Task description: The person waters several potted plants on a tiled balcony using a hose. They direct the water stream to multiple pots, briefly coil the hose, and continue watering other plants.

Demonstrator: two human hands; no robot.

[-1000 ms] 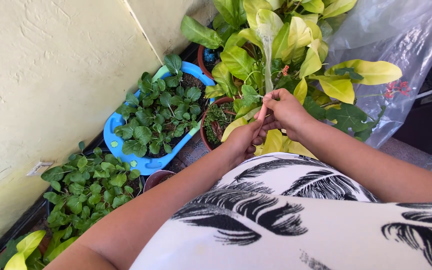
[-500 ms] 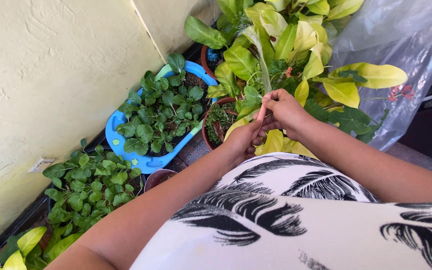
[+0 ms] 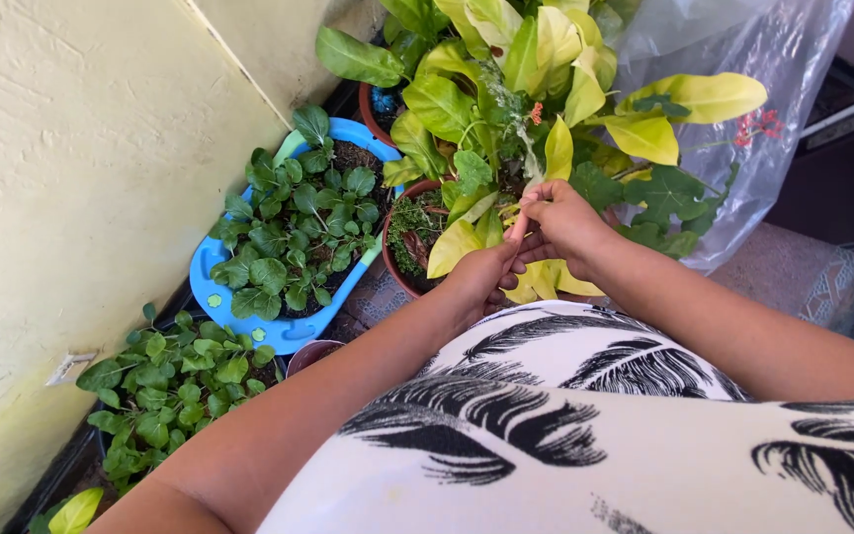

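Bright, even daylight; sharp focus

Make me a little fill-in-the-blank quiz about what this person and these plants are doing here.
1. Both hands, the left hand and the right hand, meet at a thin pinkish ____.
2. The small dark green plants by the wall grow in a ____ tub.
3. The hands work over a plant with big ____-green leaves.
4. Behind that plant hangs a clear ____ bag.

Missing words: stem; blue; yellow; plastic
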